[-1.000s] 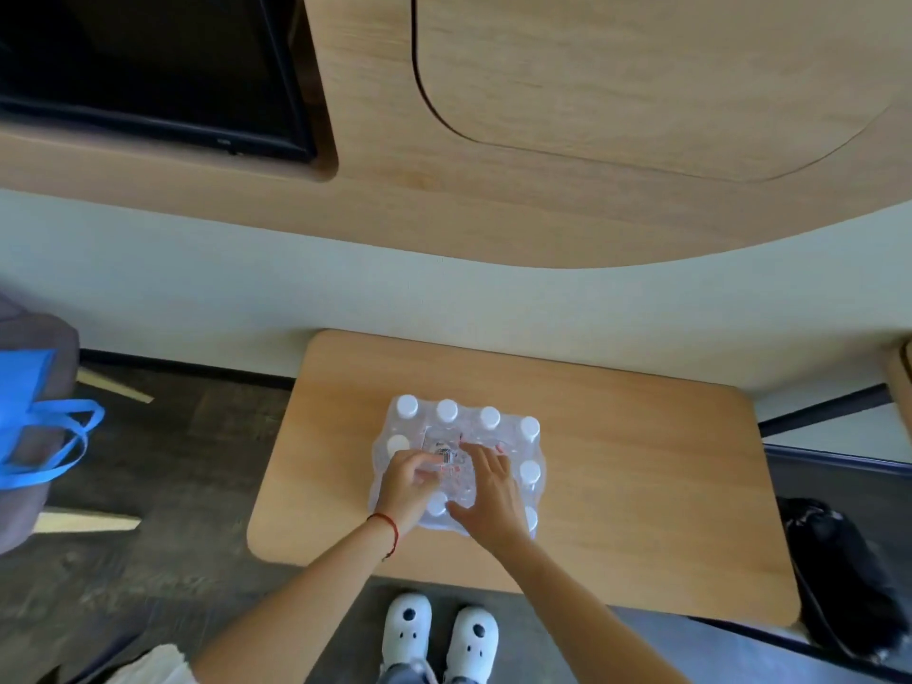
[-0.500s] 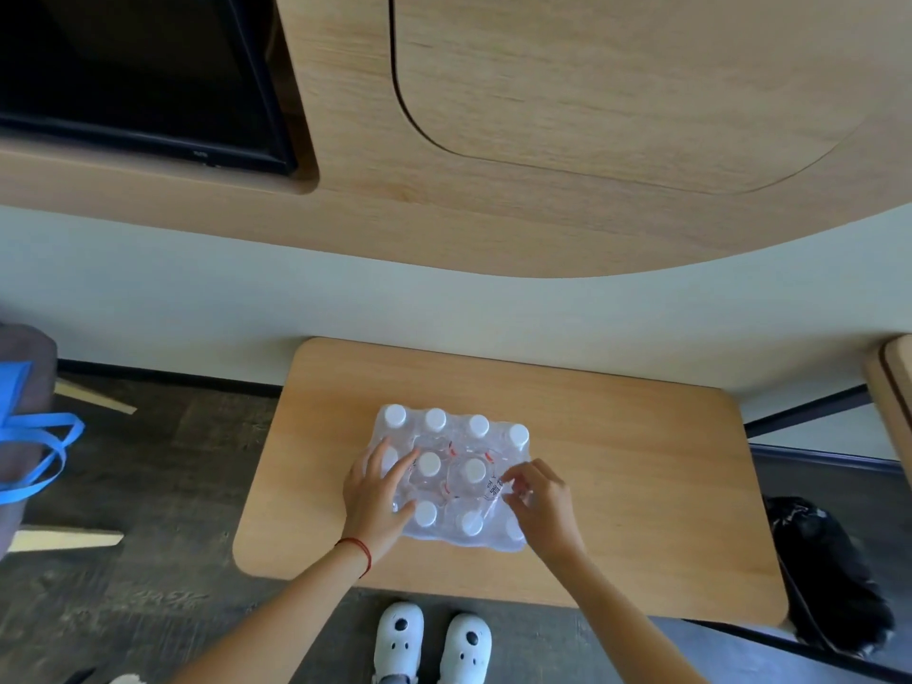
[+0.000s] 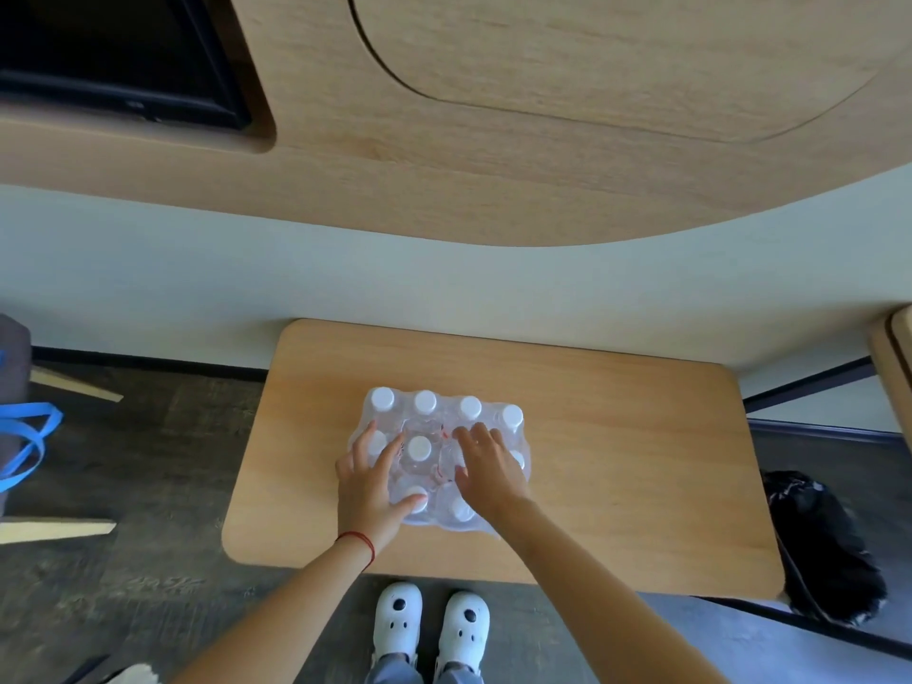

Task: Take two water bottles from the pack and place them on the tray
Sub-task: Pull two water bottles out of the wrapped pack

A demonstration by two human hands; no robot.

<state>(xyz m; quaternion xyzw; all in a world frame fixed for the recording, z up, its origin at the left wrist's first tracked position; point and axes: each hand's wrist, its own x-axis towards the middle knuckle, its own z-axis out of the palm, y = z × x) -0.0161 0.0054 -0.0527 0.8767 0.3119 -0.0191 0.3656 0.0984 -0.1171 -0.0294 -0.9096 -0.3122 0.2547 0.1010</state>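
Note:
A shrink-wrapped pack of water bottles [image 3: 446, 412] with white caps stands on the wooden table [image 3: 617, 461], left of its middle. My left hand [image 3: 370, 486] lies on the pack's left side, fingers spread over the caps, a red string on its wrist. My right hand [image 3: 486, 466] rests on top of the pack's right half, fingers spread and pointing away from me, covering some caps. Neither hand grips a bottle. The plastic wrap looks torn near the middle. No tray is in view.
A wall with wood panelling [image 3: 493, 116] rises behind the table, with a dark screen [image 3: 113, 56] at upper left. A blue bag [image 3: 24, 436] sits on the floor at left, a black bag [image 3: 824, 545] at right. My white shoes [image 3: 429, 624] stand under the near edge.
My right hand has moved from the pack's right edge back onto its top. My left hand stays spread on the left side. The view has shifted slightly.

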